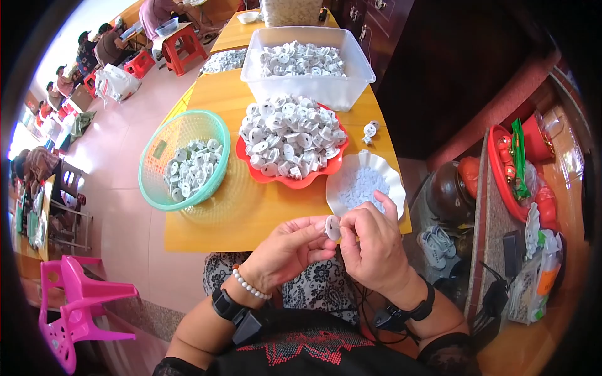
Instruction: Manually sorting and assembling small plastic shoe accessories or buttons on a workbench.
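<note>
In front of my lap, at the table's near edge, my left hand (290,245) pinches a small round white plastic part (332,227) between thumb and fingers. My right hand (374,247) is at the part's right side, its thumb and a finger pressed together there. Whatever may be between those fingertips is too small to make out. Just beyond my right hand stands a white wavy-rimmed dish (337,199) holding many tiny pale blue pieces (362,185). A red scalloped tray (300,182) behind my hands is heaped with white plastic parts (291,135).
Left on the wooden table (213,229) stands a green mesh basket (145,169) with similar parts. Behind the tray is a clear plastic bin (307,86) of parts. Two loose parts (370,130) lie right. A pink stool (78,301) stands lower left; other people sit far left.
</note>
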Demonstrator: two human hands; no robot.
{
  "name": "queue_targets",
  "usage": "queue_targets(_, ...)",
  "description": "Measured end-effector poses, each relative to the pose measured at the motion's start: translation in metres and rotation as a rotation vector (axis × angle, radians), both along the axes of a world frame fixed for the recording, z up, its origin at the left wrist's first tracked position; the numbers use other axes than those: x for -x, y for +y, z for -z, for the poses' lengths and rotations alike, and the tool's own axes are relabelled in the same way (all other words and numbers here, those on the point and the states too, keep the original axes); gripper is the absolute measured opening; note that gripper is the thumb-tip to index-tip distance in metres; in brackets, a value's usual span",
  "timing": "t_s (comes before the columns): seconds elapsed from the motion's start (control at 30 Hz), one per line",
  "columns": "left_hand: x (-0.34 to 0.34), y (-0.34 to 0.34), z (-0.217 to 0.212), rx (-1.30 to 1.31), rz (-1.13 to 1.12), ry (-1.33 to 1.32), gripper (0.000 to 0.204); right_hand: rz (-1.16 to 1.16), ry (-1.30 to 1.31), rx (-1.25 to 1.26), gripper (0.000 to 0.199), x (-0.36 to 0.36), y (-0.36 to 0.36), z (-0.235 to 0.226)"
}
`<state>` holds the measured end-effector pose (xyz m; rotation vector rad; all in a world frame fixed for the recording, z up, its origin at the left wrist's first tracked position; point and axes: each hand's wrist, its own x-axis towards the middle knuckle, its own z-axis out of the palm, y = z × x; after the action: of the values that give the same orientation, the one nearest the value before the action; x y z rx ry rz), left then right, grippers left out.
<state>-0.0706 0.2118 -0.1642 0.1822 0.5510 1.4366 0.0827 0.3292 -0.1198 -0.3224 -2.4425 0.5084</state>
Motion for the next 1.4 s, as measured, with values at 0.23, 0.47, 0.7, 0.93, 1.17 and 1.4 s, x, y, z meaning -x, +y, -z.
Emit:
queue_targets(0.23, -0.001, 0.0, -0.002, 0.003, -0.019, 0.017, 0.027, -0.024, -0.023, 0.014, 0.007, 0.0, -0.004, 0.0)
queue_targets(0.47, -0.001, -0.002, -0.006, -0.005, -0.029, 0.028, 0.028, 0.005, 0.035, 0.109, 0.009, 0.0, -0.003, -0.002)
queue_targets(0.7, -0.003, -0.002, -0.006, -0.016, -0.017, 0.038, 0.027, -0.023, 0.006, 0.059, 0.011, -0.001, -0.002, -0.004)
queue_targets(0.93, -0.006, -0.002, -0.006, 0.018, -0.042, 0.044, 0.028, -0.016, -0.008, 0.043, 0.012, -0.004, -0.001, -0.005)
queue_targets(1.17, -0.004, -0.002, -0.008, -0.026, -0.033, 0.033, 0.028, -0.007, 0.014, 0.176, 0.01, -0.007, 0.001, -0.013)
queue_targets(1.4, -0.004, -0.008, -0.006, 0.008, -0.057, 0.079, 0.028, -0.04, -0.016, 0.09, 0.008, -0.002, -0.003, -0.01)
